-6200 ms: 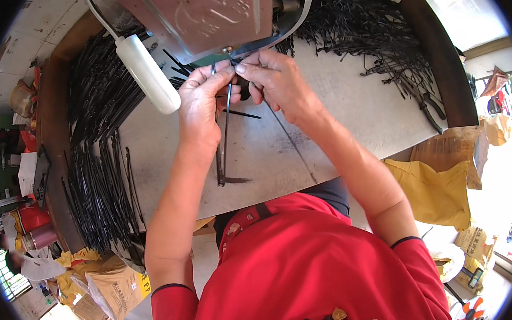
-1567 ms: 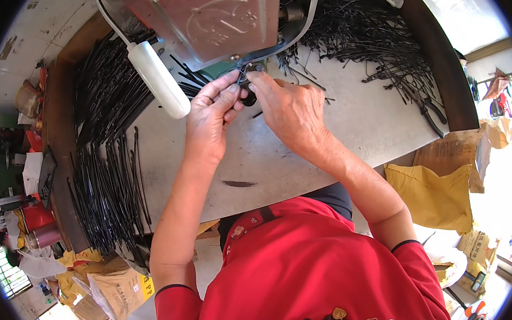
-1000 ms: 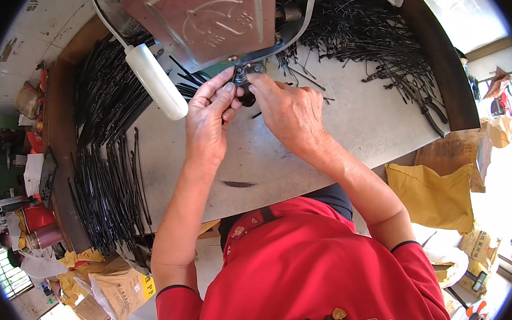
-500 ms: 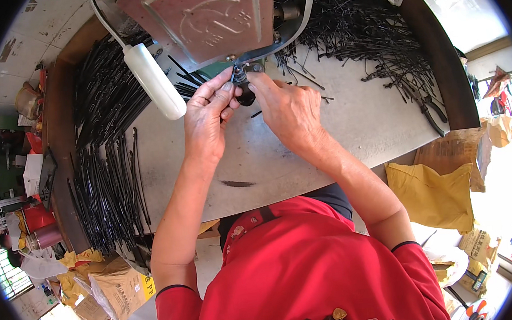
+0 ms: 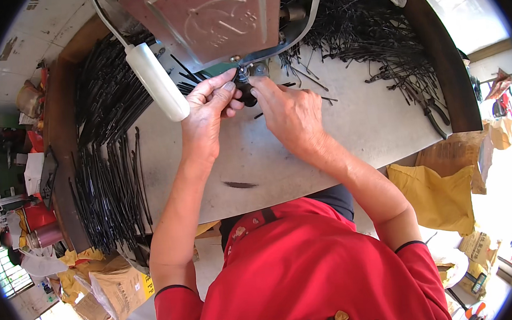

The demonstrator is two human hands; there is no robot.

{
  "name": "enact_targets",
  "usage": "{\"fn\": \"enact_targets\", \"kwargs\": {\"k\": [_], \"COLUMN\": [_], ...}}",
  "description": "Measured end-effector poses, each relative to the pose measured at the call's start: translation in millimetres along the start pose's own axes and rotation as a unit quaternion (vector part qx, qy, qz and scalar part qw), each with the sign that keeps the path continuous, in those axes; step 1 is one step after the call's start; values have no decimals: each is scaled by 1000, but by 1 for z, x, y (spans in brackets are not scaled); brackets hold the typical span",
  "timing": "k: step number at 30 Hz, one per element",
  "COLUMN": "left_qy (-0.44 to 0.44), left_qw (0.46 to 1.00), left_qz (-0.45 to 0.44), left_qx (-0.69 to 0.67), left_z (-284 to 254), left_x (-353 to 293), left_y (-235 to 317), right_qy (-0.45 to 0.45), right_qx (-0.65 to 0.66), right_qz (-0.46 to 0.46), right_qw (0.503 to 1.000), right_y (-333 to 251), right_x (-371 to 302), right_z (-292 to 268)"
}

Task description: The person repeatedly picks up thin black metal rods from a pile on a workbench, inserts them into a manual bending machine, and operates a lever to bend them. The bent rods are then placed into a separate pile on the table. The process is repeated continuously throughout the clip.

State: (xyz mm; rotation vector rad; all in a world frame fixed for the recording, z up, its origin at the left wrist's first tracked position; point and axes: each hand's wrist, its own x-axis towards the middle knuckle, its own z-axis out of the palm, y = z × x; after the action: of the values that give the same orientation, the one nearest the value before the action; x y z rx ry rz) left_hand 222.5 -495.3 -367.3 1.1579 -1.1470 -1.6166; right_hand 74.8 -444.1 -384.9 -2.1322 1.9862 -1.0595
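Observation:
My left hand (image 5: 206, 111) is closed in a pinch, thumb against forefinger, just beneath the metal working end (image 5: 243, 75) of a machine with a reddish-brown housing (image 5: 206, 22). Whatever lies between those fingertips is too small to make out. Opposite it, my right hand (image 5: 291, 110) has its fingers bent and pressed together beside the same working end. Its fingertips hide what they grip, if anything. A dark rounded part (image 5: 248, 96) sits between the two hands. Thin black strips show behind my left fingers and beside my right hand.
Long black strips (image 5: 111, 195) lie in bundles along the left side of the metal table (image 5: 304, 162). Tangled black strips (image 5: 366, 37) heap at the back right, near dark-handled pliers (image 5: 432, 110). A white lamp (image 5: 157, 82) hangs close above my left hand. Raised boards (image 5: 450, 66) edge the table.
Both hands keep nearly the same pose at the machine. My left wrist has tilted slightly, and the whole view has shifted a little.

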Motion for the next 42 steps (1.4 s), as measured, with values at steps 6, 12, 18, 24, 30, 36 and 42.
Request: {"fn": "enact_targets", "kwargs": {"k": [6, 12, 18, 24, 30, 36, 42], "left_qy": [5, 8, 17, 0, -40, -55, -56], "left_qw": [1000, 1000, 988, 972, 995, 985, 996], "left_qz": [10, -16, 22, 110, 40, -75, -17], "left_qx": [14, -10, 154, 205, 85, -148, 63], "left_z": [3, 4, 6, -5, -6, -11, -16], "left_x": [-2, -1, -9, 2, 2, -17, -40], "left_y": [4, 3, 13, 5, 7, 2, 0], "right_qy": [-3, -18, -88, -74, -71, -103, 53], "right_qx": [-54, -56, -56, 0, 103, 441, 762], "right_qz": [-6, 5, 31, 40, 16, 200, 392], "right_qw": [998, 998, 994, 996, 992, 869, 513], "right_y": [3, 3, -7, 2, 3, -3, -8], "right_x": [2, 3, 12, 11, 13, -6, -32], "right_z": [0, 0, -8, -8, -15, -29, -9]}}
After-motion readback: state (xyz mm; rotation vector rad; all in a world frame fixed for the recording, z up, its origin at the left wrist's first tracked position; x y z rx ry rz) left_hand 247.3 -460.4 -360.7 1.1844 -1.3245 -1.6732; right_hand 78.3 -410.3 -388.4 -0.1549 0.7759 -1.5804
